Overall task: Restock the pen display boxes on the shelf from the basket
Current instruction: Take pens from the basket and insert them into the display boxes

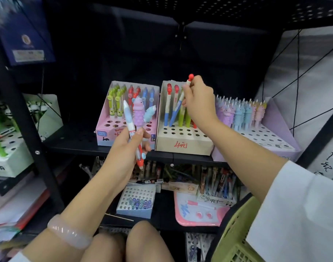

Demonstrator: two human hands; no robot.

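Right hand (pixel 198 103) raised over the beige display box (pixel 182 142), closed around a red-capped pen (pixel 188 82) held tilted, its lower end down among the blue and green pens standing in the back rows of that box; front holes of the box bare, a red handwritten mark on the front face. Left hand (pixel 127 148) lower and to the left, in front of the pink display box (pixel 107 133), gripping a small bunch of pens (pixel 135 118): one white and blue, one with a purple bumpy figure top, one with a light blue figure, one with a red tip pointing down. Pink box partly filled at the back with green, red and blue pens. To the right, touching the beige box, a lilac display box (pixel 275 133) with rows of pastel figure pens. All three boxes on the black shelf (pixel 76 146). Green plastic basket (pixel 235 233) at lower right, beside the white sleeve (pixel 298 214). Pale bracelet (pixel 67 231) on the left wrist.
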